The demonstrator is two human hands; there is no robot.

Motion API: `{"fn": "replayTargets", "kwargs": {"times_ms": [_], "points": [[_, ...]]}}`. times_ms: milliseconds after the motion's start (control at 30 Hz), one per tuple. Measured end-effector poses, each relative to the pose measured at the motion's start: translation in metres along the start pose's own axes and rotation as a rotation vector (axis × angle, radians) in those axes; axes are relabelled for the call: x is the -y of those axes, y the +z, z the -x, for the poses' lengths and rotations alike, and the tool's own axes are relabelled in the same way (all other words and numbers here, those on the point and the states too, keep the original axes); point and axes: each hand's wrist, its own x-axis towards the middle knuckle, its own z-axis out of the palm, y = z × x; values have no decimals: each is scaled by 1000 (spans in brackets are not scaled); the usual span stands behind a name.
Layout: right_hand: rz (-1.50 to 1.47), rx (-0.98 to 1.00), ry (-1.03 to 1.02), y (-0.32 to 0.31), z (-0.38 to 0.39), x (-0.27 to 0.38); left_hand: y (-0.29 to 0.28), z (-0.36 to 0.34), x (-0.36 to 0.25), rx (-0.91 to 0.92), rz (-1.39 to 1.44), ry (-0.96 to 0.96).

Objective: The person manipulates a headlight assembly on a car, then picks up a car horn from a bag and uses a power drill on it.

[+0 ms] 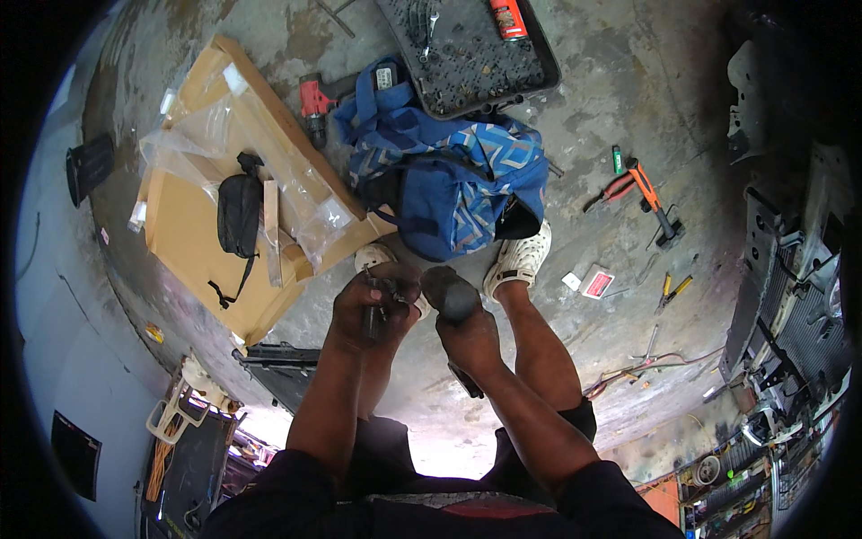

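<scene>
My right hand [471, 343] is wrapped round a dark cordless power tool [460, 304]. Its rounded rear end faces up at me, and the base of its handle shows below my fist. Just to the left, my left hand [356, 310] is closed on a small dark metal piece [373, 322], whose kind I cannot make out. The tool's front end is hidden, so whether it touches that piece cannot be told. Both hands are above the floor between my knees, on the near side of a blue patterned bag [440, 202].
Left lies flattened cardboard [184, 220] with clear plastic and a black pouch [239, 216]. A red drill [315, 97] and a black tray [548, 79] with a spray can [509, 20] lie beyond. At right are a hammer [648, 189], red-handled pliers [614, 189], yellow-handled pliers [673, 290] and vehicle parts [772, 260].
</scene>
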Motion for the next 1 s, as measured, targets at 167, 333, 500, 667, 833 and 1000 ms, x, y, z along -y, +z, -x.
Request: {"fn": "replayTargets", "kwargs": {"times_ms": [167, 333, 500, 667, 833, 1000], "points": [[-68, -17, 40, -2, 2, 2, -12, -9, -2, 70, 112, 61], [-114, -38, 41, 0, 3, -1, -24, -15, -1, 143, 92, 34], [-163, -4, 74, -2, 1, -1, -18, -19, -1, 270, 224, 58], [-164, -49, 65, 7, 1, -9, -13, -21, -7, 335, 189, 39], [-162, -22, 65, 11, 0, -7, -16, -22, -4, 380, 274, 37], [-167, 19, 114, 9, 0, 0, -22, -21, -3, 366, 299, 48]]}}
